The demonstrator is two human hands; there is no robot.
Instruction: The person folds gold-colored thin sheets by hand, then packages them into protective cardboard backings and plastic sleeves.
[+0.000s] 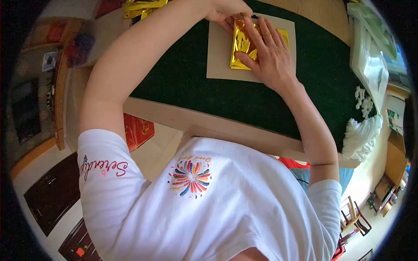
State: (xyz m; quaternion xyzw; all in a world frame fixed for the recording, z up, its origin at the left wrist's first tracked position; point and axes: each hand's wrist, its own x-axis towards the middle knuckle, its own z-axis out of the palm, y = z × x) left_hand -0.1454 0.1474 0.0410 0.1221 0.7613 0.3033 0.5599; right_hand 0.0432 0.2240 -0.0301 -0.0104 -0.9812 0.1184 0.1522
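Here, right grip [273,57] spreads over gold foil [240,51], left grip [227,10] unclear, plastic bags [368,61] rightward.

Light from right, glare on gold foil [240,44], dark fisheye edges

You show 2 hands, 1 left hand [227,9] and 1 right hand [274,58], and you can count 1 gold foil bundle [242,46], 1 grey board [218,63], 1 dark green tabletop [174,78], 1 white shirt [230,191], 1 printed red box [139,130] and 1 gold heap [139,8] at the upper left.
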